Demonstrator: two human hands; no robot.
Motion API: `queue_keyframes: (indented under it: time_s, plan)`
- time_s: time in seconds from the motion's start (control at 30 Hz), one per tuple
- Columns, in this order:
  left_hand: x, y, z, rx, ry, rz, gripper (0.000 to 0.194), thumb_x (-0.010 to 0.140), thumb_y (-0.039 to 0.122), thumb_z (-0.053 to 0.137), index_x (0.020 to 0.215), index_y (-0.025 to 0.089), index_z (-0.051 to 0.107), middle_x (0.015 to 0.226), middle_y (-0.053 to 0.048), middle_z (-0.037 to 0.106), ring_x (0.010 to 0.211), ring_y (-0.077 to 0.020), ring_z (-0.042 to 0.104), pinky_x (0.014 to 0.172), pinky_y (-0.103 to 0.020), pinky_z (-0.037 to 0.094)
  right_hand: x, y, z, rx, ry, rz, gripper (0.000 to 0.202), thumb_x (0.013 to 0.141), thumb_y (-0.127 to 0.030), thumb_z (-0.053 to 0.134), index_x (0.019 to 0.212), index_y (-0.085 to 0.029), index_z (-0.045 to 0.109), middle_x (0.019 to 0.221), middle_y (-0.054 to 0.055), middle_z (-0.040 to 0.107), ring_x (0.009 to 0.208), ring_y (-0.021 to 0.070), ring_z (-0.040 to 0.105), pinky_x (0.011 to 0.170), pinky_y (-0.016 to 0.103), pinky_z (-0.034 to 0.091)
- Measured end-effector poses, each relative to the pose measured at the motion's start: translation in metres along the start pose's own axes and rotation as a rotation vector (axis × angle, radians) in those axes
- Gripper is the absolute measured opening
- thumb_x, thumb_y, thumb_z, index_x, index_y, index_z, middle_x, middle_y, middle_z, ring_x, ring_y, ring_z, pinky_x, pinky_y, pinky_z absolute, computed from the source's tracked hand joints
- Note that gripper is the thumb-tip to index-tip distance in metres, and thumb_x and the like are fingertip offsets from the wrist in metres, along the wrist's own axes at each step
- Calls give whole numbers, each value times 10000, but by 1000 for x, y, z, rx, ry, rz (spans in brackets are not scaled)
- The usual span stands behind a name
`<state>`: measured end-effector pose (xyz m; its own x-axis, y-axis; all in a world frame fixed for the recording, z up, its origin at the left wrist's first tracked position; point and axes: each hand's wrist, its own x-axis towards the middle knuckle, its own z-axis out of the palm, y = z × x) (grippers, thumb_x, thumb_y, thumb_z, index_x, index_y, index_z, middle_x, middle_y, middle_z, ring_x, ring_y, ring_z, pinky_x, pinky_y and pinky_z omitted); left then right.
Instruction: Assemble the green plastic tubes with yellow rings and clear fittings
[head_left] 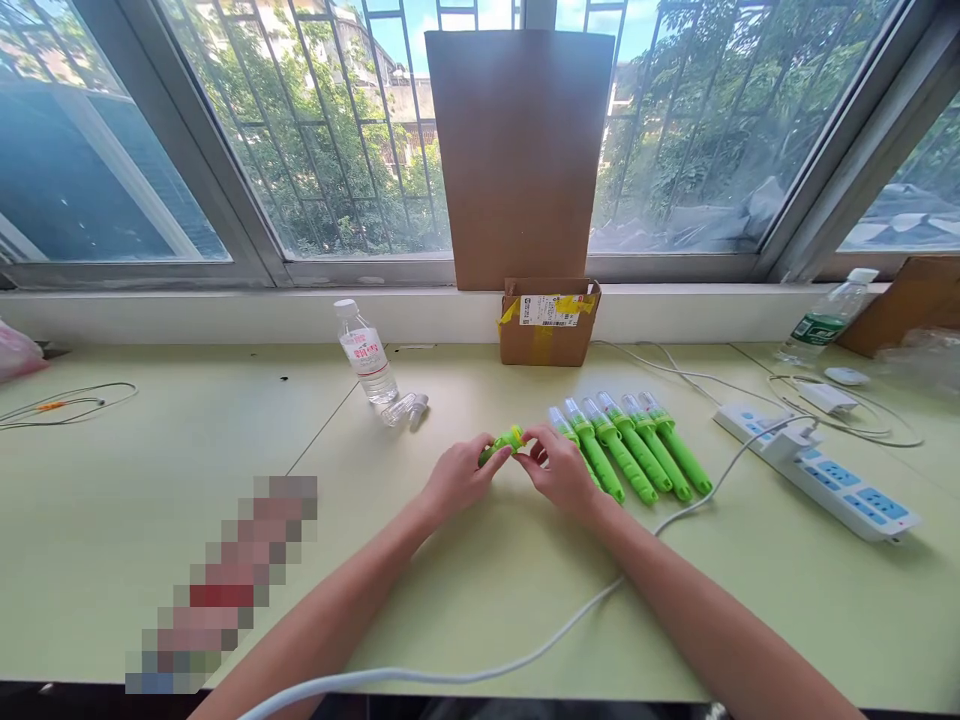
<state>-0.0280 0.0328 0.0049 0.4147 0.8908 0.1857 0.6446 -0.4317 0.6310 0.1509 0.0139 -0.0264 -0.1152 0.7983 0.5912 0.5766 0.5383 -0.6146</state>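
My left hand [459,478] is closed around a short green piece with a yellow end [511,438], held just above the table. The thumb and fingers of my right hand [559,470] pinch at the yellow end; whether a separate small part sits between them is hidden. Close to the right hand lies a row of several green sticks [630,455] with clear tips, side by side and slanting. My right wrist partly covers the nearest one. Farther off, beyond my left hand, a few small clear caps [405,408] lie beside a water bottle [366,352].
A white power strip [817,470] with plugs lies to the right, its white cable [525,655] crossing in front of me beneath my right forearm. A cardboard box [550,325] stands against the sill. Another bottle [825,318] is at the back right. A blurred-out patch [225,590] covers something at left.
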Motion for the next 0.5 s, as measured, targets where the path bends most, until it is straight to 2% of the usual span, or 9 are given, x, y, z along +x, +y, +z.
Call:
queue_keyframes:
  time_s: [0.13, 0.5]
  plan:
    - [-2, 0, 4, 162, 1, 7, 371, 853, 557, 442, 738, 211, 505, 586, 0, 535, 504, -154, 475, 508, -247, 237, 0, -1, 0, -36, 1, 11, 145, 808, -150, 583, 928, -206, 526, 857, 38, 613, 599, 140, 603, 570, 275, 507]
    - [-1, -1, 3, 268, -38, 32, 317, 910, 491, 363, 835, 218, 505, 680, -24, 599, 584, -184, 554, 534, -248, 267, -1, -1, 2, -108, 33, 16, 125, 813, -194, 601, 921, -198, 536, 822, 33, 620, 590, 145, 601, 557, 272, 489]
